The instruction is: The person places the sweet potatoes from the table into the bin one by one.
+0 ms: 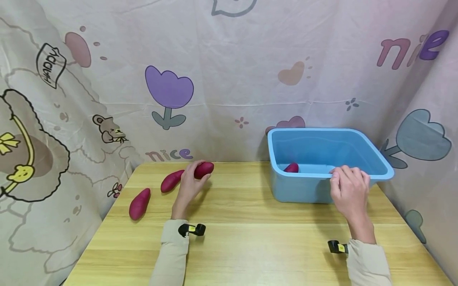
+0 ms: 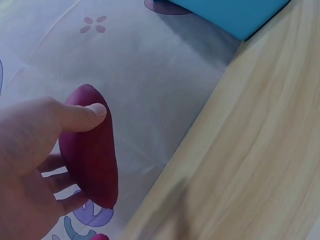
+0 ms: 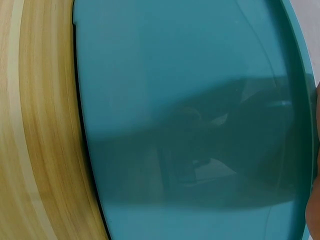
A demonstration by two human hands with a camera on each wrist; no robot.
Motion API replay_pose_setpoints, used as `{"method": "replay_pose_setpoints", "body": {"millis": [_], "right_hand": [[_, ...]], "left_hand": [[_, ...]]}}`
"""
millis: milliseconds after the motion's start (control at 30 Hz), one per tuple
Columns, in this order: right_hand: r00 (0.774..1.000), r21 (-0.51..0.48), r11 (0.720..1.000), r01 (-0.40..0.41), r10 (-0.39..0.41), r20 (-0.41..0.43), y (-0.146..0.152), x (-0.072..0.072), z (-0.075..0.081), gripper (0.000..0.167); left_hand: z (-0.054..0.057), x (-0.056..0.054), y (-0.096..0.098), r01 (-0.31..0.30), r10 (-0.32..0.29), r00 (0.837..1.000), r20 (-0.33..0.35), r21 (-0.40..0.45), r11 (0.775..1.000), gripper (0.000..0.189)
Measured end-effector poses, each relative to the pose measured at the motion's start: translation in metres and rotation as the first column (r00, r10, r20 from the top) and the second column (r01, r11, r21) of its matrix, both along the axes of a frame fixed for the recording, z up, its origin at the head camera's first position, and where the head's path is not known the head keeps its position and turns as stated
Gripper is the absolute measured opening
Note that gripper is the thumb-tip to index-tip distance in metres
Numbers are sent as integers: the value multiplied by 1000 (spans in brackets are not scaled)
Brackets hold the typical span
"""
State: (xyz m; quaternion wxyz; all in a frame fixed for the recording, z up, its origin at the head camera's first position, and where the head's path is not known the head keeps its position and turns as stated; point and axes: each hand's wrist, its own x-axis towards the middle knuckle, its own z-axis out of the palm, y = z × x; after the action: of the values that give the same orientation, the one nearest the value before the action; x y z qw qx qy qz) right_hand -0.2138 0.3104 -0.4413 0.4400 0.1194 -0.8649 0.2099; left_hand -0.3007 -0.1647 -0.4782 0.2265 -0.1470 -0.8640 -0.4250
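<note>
My left hand (image 1: 190, 183) grips a dark red sweet potato (image 1: 204, 170) near the back edge of the table. In the left wrist view the thumb lies across that sweet potato (image 2: 90, 150), with the other fingers behind it. Two more sweet potatoes lie to the left: one (image 1: 171, 182) right beside the hand, another (image 1: 139, 204) farther out. My right hand (image 1: 350, 194) holds the front rim of a blue plastic tub (image 1: 304, 186), fingers curled over the edge. Inside the tub another sweet potato (image 1: 292, 168) shows, partly hidden by the front wall.
The tub stands at the back right of a wooden table (image 1: 250, 242). A printed curtain (image 1: 229, 79) hangs right behind the table and along both sides. Small black wrist cameras are strapped on both sleeves.
</note>
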Motion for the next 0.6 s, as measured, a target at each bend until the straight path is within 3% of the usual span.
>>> {"method": "replay_pose_setpoints", "body": {"millis": [600], "right_hand": [[1000,10,1000,3,-3,4,2,0,0,38]], "left_hand": [[13,5,5,33,-31,999,-41,47,998,50]]}}
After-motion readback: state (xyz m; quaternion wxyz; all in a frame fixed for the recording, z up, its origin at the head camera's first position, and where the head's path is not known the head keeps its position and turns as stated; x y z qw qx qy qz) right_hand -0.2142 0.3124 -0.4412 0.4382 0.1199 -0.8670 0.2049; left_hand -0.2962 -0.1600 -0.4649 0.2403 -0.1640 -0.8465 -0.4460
